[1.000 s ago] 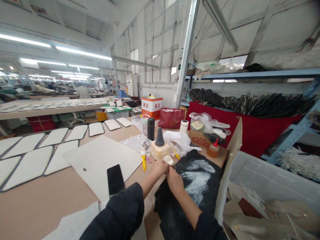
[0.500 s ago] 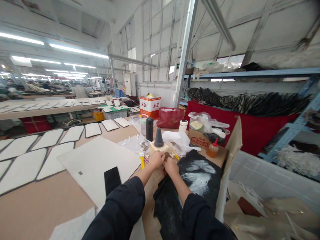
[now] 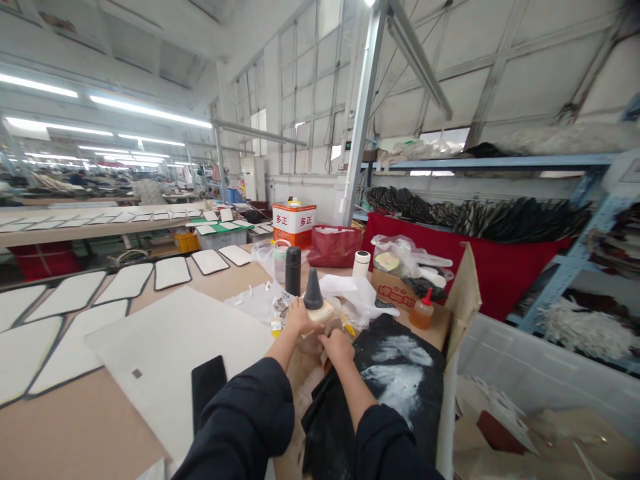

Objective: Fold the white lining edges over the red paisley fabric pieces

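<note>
My left hand (image 3: 299,319) rests against the near left side of a pale block with a black cone on top (image 3: 315,301), its fingers curled on the block. My right hand (image 3: 337,347) is closed just in front of the block, pinching something small that I cannot make out. Both hands are over the brown table beside a black sheet smeared with white (image 3: 400,373). Dark sleeves cover both forearms.
A black phone (image 3: 207,384) lies on a large white board (image 3: 170,347). Behind the block stand a black bottle (image 3: 293,271), a white cup (image 3: 361,264), an orange squeeze bottle (image 3: 423,312), plastic bags and a red-and-white tin (image 3: 294,221). White panels (image 3: 70,313) cover the left.
Both hands moved forward from the black sheet's edge to the pale block; the left hand now touches it. The camera view shifted slightly, so the yellow brush is mostly hidden by my left hand.
</note>
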`<state>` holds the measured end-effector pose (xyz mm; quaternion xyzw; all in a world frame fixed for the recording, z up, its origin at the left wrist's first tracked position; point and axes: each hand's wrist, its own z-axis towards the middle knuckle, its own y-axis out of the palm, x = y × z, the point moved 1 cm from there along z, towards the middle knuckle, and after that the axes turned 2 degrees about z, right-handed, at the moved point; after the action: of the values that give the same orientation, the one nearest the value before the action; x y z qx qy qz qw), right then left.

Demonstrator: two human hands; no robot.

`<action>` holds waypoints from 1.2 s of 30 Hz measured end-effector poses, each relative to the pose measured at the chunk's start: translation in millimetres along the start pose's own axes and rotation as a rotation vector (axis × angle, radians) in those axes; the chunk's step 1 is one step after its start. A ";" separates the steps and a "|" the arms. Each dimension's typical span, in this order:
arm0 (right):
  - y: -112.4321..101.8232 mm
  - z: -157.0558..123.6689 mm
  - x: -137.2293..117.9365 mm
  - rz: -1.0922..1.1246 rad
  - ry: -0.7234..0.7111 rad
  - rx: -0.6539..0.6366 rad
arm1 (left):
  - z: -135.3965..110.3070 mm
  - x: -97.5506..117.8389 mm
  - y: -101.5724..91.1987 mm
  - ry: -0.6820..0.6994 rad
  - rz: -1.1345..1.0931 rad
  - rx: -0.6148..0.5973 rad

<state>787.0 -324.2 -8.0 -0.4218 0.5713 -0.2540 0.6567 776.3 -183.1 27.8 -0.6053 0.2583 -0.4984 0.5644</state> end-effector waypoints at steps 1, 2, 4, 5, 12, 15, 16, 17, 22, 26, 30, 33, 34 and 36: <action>0.4 2.4 0.1 0.001 0.005 -0.003 | 1.8 -1.5 0.9 0.023 0.014 0.016; 1.0 4.4 0.3 -0.001 0.006 0.000 | 3.6 -3.2 1.9 0.043 0.024 0.030; 2.6 7.4 1.1 -0.007 -0.009 0.010 | 6.9 -6.7 4.3 0.067 0.041 0.052; 3.6 8.4 1.7 -0.007 -0.022 0.014 | 8.1 -8.1 5.7 0.071 0.049 0.063; 5.7 10.4 8.7 0.023 -0.081 -0.011 | 9.4 -7.9 11.3 0.069 0.079 0.099; 3.7 8.6 9.8 0.026 -0.090 -0.010 | 8.8 -6.3 9.6 0.059 0.078 0.084; 3.0 7.4 9.6 0.025 -0.090 -0.007 | 8.3 -5.7 8.5 0.061 0.075 0.076; 2.4 6.0 9.2 0.022 -0.089 -0.002 | 7.6 -5.2 7.2 0.063 0.072 0.069; -0.5 -4.5 7.9 -0.007 -0.072 0.037 | 3.5 -3.8 2.5 0.050 0.071 0.047; -3.1 -15.5 11.8 -0.055 -0.104 0.074 | 3.3 -3.9 3.2 0.047 0.061 0.041; -5.0 -26.0 16.0 -0.186 -0.200 0.076 | 4.2 -4.6 4.6 0.059 0.038 0.049; -5.3 -31.0 18.2 -0.255 -0.283 0.030 | 4.2 -5.3 4.9 0.068 0.024 0.058; -5.3 -32.1 19.2 -0.266 -0.299 0.021 | 4.2 -5.4 5.0 0.068 0.023 0.053; -5.3 -33.7 22.4 -0.277 -0.305 0.013 | 4.3 -5.7 5.0 0.064 0.024 0.041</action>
<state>760.1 -354.1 -15.2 -0.5256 0.4002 -0.2786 0.6971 779.2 -177.4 21.9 -0.5743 0.2731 -0.5157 0.5742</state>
